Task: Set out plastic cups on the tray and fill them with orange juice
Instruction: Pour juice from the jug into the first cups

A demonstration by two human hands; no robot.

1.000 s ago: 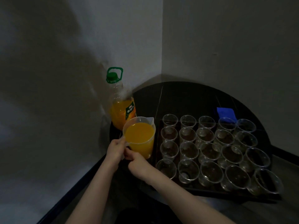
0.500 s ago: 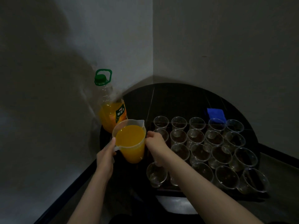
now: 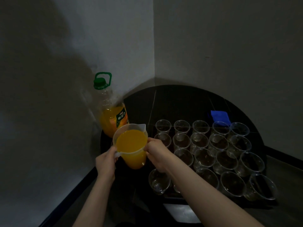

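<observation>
In the corner of a dim room, beside a dark tray (image 3: 170, 196) packed with clear plastic cups (image 3: 204, 158), a person holds a brim-full measuring jug (image 3: 131, 145) of orange juice just left of the tray. The left hand (image 3: 105, 161) curls round the jug's handle; the right hand (image 3: 156, 152) steadies the jug's far side, fingers pressed to the wall near the rim. All the cups visible on the tray look empty, standing upright in tight rows, many touching. The juice bottle (image 3: 113, 118), green cap on, stands behind the jug against the wall, left of the tray's far corner. A blue cloth (image 3: 218, 116) lies just beyond the tray's far right cups.

The risk lies in the fill level: the juice sits close to the jug's rim, so a quick tilt would likely slop it over the side before it reaches the spout. The light cups, crowded and thin-walled, could tip or knock neighbours if the jug or a forearm brushes them. Poor light makes judging each cup's level harder.
</observation>
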